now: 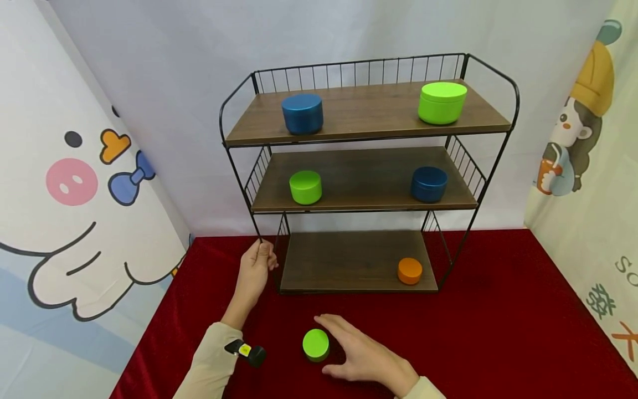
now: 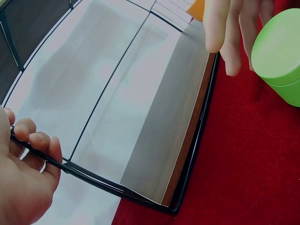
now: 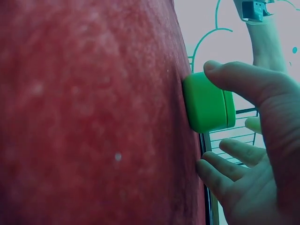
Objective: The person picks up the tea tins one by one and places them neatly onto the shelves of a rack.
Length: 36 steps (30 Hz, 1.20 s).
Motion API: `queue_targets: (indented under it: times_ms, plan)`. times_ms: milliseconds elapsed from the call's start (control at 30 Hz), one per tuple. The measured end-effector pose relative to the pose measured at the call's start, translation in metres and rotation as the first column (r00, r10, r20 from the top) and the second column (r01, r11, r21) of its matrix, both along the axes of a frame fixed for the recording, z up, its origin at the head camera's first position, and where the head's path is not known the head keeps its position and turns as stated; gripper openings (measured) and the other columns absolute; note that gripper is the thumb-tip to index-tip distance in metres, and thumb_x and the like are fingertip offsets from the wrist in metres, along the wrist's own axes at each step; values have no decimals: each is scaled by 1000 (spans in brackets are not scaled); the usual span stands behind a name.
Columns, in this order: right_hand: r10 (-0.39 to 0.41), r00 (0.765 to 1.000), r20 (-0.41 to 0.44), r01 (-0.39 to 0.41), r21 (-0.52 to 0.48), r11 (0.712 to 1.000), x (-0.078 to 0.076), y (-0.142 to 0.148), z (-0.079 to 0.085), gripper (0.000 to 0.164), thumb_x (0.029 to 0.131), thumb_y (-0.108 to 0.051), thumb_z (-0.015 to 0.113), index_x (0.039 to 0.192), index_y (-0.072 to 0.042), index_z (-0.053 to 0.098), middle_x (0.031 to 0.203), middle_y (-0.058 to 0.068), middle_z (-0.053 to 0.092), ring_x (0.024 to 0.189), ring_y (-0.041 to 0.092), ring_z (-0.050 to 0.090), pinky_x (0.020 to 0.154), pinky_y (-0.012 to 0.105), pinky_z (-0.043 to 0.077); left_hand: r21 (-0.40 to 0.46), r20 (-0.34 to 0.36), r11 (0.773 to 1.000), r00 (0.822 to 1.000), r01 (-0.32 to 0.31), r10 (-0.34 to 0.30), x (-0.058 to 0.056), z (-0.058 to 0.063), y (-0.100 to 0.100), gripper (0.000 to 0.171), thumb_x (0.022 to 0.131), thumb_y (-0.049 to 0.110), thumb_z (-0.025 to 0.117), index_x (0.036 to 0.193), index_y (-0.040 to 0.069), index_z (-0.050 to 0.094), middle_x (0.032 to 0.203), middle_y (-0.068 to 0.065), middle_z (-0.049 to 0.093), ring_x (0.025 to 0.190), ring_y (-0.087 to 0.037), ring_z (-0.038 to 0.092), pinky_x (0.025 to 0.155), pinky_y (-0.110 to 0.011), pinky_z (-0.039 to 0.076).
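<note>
My left hand (image 1: 256, 264) grips the black wire side frame of a three-tier shelf rack (image 1: 364, 219), its fingers curled round the bar in the left wrist view. On the red cloth before the rack stands a small light-green round tin (image 1: 315, 344) with a lid. My right hand (image 1: 366, 354) is spread just right of this tin, thumb and fingers apart on either side and nothing held. In the right wrist view the green tin (image 3: 206, 103) sits between the thumb and the fingers, partly covered by the thumb tip.
A blue tin (image 1: 303, 114) and a green tin (image 1: 442, 103) stand on the top shelf. The middle shelf bears another green tin (image 1: 305, 188) and blue tin (image 1: 429, 184). An orange tin (image 1: 410, 271) sits at the bottom shelf's right. Printed cloth hangs on both sides.
</note>
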State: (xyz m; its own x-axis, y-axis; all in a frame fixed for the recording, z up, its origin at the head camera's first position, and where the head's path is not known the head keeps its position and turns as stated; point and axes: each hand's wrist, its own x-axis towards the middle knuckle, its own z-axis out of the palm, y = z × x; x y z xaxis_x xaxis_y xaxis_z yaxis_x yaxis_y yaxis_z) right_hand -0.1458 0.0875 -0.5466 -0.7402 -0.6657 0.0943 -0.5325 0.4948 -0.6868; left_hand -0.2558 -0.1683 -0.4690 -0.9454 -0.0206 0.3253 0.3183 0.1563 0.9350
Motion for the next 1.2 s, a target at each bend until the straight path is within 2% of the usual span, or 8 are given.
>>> queue_targets:
  times_ms: [267,667,933,1200]
  plan:
    - [40,999,-2,-40,10,999,-1,-6,1,86,92,-31,80,161,-15,31,162,11,36,145,26,46,112,40,47,0,7,1000,1000,-1,1,0,1,0,35,113,15,36,88,-8,43,70,-11,41,66,-14,45,70,-33,50]
    - [91,996,-12,-90,60,994,-2,-14,0,81,93,-28,79,160,-17,34,161,13,36,142,26,48,109,38,50,4,4,1000,1000,1,-2,1,0,0,38,113,20,36,88,-8,43,70,-12,40,66,-14,45,69,-25,49]
    - [115,993,-22,-113,77,991,-1,-18,0,80,93,-27,79,160,-18,35,162,14,36,141,25,49,108,36,51,0,10,1000,1000,-4,4,-1,-1,-1,37,113,18,36,89,-9,43,70,-12,41,66,-14,45,71,-32,51]
    - [117,992,-48,-112,99,989,-3,-19,1,76,93,-23,79,157,-15,40,161,13,37,140,23,51,108,34,51,4,5,1000,1000,-2,2,0,0,0,36,113,15,36,88,-10,43,69,-10,41,66,-14,46,69,-26,49]
